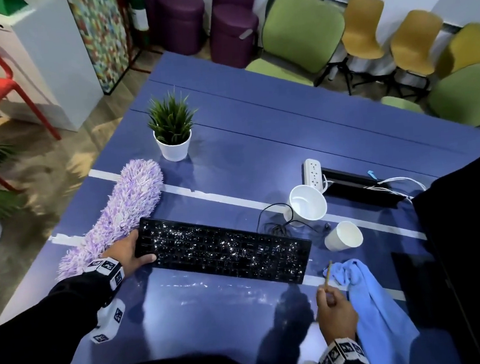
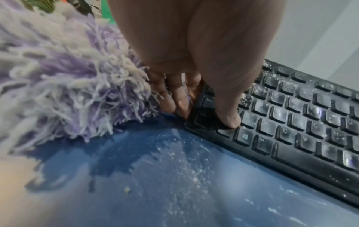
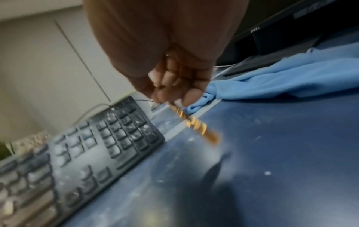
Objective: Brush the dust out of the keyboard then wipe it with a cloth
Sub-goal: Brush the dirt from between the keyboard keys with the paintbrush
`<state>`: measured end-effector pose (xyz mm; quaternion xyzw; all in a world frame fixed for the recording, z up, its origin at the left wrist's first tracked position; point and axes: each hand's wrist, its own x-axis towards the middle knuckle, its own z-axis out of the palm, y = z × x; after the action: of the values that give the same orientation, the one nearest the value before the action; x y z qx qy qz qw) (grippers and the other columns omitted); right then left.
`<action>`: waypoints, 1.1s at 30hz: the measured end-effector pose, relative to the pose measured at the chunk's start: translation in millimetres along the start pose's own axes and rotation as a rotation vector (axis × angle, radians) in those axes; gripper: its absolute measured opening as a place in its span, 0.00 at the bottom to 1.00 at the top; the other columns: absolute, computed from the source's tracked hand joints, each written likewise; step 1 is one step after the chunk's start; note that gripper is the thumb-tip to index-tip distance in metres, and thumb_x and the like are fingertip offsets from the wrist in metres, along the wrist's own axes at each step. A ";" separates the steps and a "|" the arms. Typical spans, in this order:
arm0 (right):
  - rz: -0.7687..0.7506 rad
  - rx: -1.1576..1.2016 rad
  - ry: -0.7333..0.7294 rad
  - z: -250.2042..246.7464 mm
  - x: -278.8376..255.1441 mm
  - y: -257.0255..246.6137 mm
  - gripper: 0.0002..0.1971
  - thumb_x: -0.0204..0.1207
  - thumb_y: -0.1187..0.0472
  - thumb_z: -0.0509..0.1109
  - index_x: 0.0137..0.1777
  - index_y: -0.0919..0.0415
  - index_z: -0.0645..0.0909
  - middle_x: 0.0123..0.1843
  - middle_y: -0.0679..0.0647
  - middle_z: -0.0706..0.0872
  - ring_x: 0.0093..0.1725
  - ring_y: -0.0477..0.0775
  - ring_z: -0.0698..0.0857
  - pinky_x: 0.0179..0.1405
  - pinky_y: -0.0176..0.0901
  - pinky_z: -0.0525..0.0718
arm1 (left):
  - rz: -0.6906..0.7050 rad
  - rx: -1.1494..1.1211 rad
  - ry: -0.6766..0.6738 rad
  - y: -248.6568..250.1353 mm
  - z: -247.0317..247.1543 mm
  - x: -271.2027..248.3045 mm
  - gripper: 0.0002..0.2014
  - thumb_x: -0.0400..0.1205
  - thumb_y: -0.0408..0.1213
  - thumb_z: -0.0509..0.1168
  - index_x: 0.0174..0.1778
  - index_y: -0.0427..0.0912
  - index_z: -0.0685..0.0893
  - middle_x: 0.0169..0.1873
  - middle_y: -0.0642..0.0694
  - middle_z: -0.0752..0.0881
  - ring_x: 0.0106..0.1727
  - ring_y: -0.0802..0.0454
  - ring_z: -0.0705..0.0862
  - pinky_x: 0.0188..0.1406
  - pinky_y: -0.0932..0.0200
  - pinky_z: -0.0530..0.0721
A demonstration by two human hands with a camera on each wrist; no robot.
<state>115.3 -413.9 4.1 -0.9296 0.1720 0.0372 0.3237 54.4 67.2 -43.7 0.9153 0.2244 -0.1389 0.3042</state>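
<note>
Nearest the viewer, the person's right hand (image 1: pixel 336 312) hovers over the blue desk (image 1: pixel 214 313), fingers curled around a thin tan stick (image 1: pixel 327 276), blurred in the right wrist view; its working end cannot be made out. Just right of it lies a crumpled light blue cloth (image 1: pixel 377 294). Farther in, a black keyboard (image 1: pixel 224 247) speckled with white dust sits across the desk. The left hand (image 1: pixel 126 254) grips its left end, thumb on the keys, fingers around the edge. A fluffy purple duster (image 1: pixel 120 214) lies beside that hand. Behind the keyboard are two white paper cups (image 1: pixel 308 202), a white power strip (image 1: pixel 312 171) and a small potted plant (image 1: pixel 173 135).
</note>
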 end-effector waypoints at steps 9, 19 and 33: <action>-0.405 0.200 0.075 -1.7 -18.6 -45.2 0.21 0.81 0.44 0.57 0.61 0.51 0.87 0.43 0.44 0.92 0.38 0.37 0.89 0.40 0.25 0.83 | -0.005 0.000 -0.002 1.6 -2.2 -2.1 0.37 0.70 0.50 0.76 0.69 0.40 0.68 0.55 0.36 0.87 0.55 0.38 0.85 0.56 0.50 0.81; -0.562 0.115 0.005 27.1 -16.6 -77.3 0.11 0.81 0.61 0.65 0.56 0.60 0.89 0.43 0.53 0.90 0.41 0.43 0.81 0.48 0.44 0.84 | 0.033 -0.003 0.009 1.4 -2.2 -4.6 0.36 0.71 0.51 0.75 0.69 0.41 0.67 0.53 0.37 0.87 0.53 0.38 0.85 0.54 0.51 0.81; -0.548 0.099 -0.001 29.7 -12.0 -79.2 0.09 0.81 0.66 0.66 0.51 0.57 0.89 0.41 0.48 0.87 0.40 0.45 0.83 0.45 0.35 0.79 | 0.052 -0.035 0.020 -4.6 0.6 -4.7 0.39 0.69 0.53 0.75 0.72 0.44 0.66 0.55 0.39 0.87 0.54 0.39 0.86 0.56 0.48 0.82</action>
<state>132.5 -334.2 29.6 -0.9245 -0.0846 -0.0597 0.3668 48.0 68.5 -44.6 0.9167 0.2061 -0.1178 0.3213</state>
